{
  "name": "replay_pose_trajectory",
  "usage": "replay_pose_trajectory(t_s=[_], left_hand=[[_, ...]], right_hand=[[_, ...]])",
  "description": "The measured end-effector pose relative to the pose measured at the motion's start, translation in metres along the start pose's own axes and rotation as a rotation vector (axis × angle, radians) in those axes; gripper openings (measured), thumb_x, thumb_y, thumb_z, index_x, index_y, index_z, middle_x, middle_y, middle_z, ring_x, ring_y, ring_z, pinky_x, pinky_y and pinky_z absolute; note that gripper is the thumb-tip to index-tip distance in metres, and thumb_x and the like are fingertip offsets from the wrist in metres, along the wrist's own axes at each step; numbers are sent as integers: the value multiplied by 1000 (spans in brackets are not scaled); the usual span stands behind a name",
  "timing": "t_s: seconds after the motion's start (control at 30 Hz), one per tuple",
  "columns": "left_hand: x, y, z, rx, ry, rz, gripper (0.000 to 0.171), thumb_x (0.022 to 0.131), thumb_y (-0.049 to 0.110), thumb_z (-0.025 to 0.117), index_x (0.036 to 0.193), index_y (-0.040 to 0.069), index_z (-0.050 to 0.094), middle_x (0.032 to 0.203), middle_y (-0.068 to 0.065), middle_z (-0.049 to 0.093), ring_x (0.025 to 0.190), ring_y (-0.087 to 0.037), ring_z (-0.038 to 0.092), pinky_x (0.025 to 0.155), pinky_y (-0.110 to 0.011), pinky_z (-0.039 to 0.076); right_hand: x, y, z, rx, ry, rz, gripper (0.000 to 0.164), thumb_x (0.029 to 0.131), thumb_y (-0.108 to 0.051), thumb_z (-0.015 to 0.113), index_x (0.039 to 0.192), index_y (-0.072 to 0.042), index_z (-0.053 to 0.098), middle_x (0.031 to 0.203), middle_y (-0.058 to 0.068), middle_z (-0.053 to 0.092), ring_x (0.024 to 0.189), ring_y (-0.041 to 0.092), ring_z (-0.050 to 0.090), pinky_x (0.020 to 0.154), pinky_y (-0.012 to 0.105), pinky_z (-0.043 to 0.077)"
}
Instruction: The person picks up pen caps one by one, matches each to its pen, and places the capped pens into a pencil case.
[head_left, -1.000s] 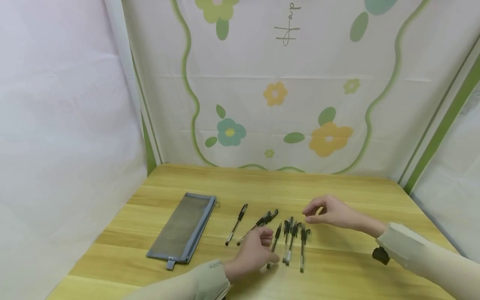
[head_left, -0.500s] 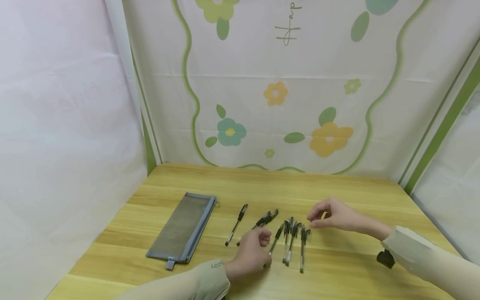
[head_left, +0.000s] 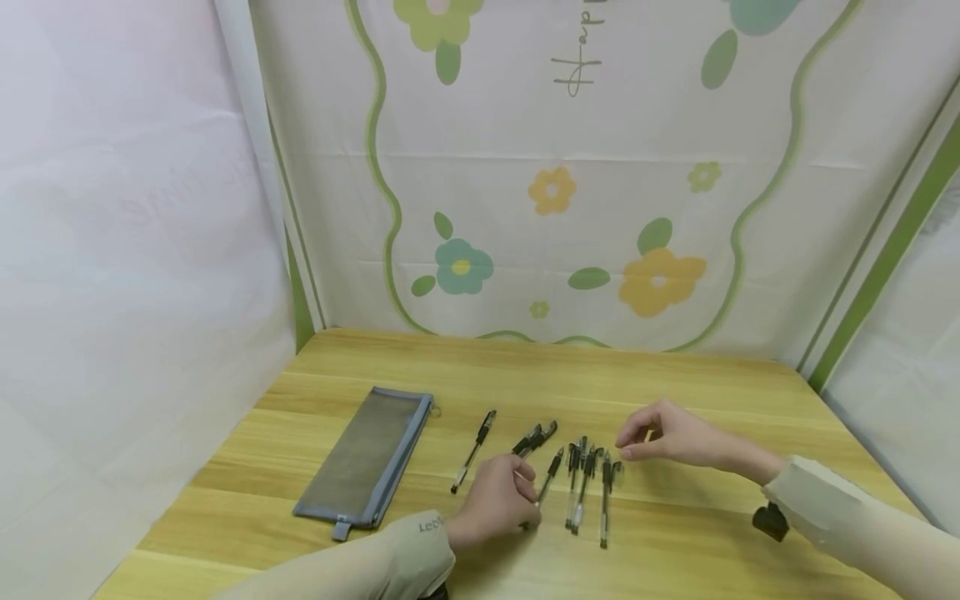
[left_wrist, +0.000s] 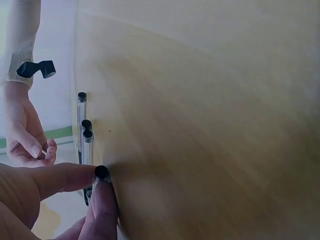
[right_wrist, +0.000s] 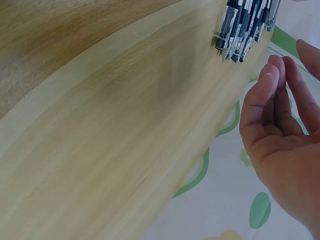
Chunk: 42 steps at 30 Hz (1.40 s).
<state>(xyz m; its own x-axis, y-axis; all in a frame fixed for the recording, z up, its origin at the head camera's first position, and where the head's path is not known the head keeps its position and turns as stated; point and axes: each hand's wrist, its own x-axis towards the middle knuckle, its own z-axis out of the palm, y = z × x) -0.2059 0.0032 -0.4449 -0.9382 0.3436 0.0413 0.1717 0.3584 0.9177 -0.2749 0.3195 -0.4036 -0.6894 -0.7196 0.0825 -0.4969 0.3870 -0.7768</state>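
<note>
My left hand (head_left: 495, 500) pinches the lower end of a black gel pen (head_left: 552, 468) between thumb and finger, close over the wooden table. In the left wrist view, that pen's dark end (left_wrist: 101, 173) shows between the fingertips. Right of it lie several similar pens (head_left: 606, 492) side by side, clips toward the far side. Two more pens (head_left: 534, 437) are partly hidden behind the left hand. My right hand (head_left: 667, 433) hovers beyond the group with loosely bent fingers and nothing in them; in the right wrist view, the pens (right_wrist: 245, 30) lie past its fingertips.
A grey mesh zip pouch (head_left: 360, 458) with blue edging lies flat at the left. Between it and the left hand is a single pen (head_left: 472, 454). A flowered cloth (head_left: 551, 250) hangs behind the table (head_left: 480, 358), and white cloth walls stand at both sides.
My left hand has closed its thumb in on the pen's lower end and shifted slightly left, tilting the pen. My right hand has drawn a little to the right.
</note>
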Motion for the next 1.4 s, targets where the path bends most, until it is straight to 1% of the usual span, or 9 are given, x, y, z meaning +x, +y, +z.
replay_pose_trajectory(t_s=[0.2,0.43,0.53,0.7,0.9,1.07,1.2,1.3,1.4], left_hand=[[2,-3,0,57,-18,50,28,66,-14,75,91,-4,68,74,0,66,65,-9,61,63,-24,56],[5,3,-1,123,-54,63,28,63,-14,77,87,-3,67,72,0,66,63,-8,61,61,-23,55],[5,5,-3,122,-61,69,26,65,-14,75,87,-4,68,72,0,65,61,-9,61,60,-23,55],[4,4,-7,81,-81,70,20,70,-10,75,88,-5,70,74,-3,68,63,-9,63,61,-24,56],[-2,10,-14,28,-99,26,13,76,-3,74,90,-2,72,77,-4,69,68,-12,65,63,-27,56],[-6,14,-17,6,-73,21,13,78,3,73,91,1,74,79,-4,70,71,-12,64,66,-28,56],[-8,14,-20,-11,-45,-11,16,77,4,75,92,4,75,82,1,69,74,-12,64,70,-30,56],[-9,15,-21,-35,-30,-27,17,76,4,76,93,5,75,84,2,69,77,-14,64,72,-33,56],[-11,17,-23,-62,-27,-44,17,77,7,77,94,7,75,86,1,69,80,-16,64,76,-37,56]], right_hand=[[0,0,-1,-11,11,7,14,94,-18,69,102,-6,73,96,9,70,84,23,66,70,34,56],[3,-1,2,-12,9,34,18,94,-22,70,101,-7,74,95,12,71,85,32,66,71,37,57],[4,-2,4,-11,7,31,17,94,-21,69,102,-7,74,95,11,71,85,30,66,71,35,57],[7,-3,6,-13,22,20,14,92,-16,71,102,-7,73,95,9,71,85,23,66,71,33,56],[15,-2,6,-22,19,44,19,92,-20,72,105,-7,73,96,4,70,86,23,65,72,34,57],[23,4,4,-34,30,16,20,92,-19,72,105,-4,72,96,4,70,86,24,65,72,35,57],[32,7,3,-57,43,21,18,91,-16,73,104,-5,73,97,6,70,86,23,65,74,35,57],[39,7,3,-89,27,43,19,90,-18,74,105,-7,73,97,5,70,86,22,65,75,33,57],[48,8,4,-95,-1,38,21,89,-19,75,107,-7,73,100,6,70,87,23,65,75,33,57]])
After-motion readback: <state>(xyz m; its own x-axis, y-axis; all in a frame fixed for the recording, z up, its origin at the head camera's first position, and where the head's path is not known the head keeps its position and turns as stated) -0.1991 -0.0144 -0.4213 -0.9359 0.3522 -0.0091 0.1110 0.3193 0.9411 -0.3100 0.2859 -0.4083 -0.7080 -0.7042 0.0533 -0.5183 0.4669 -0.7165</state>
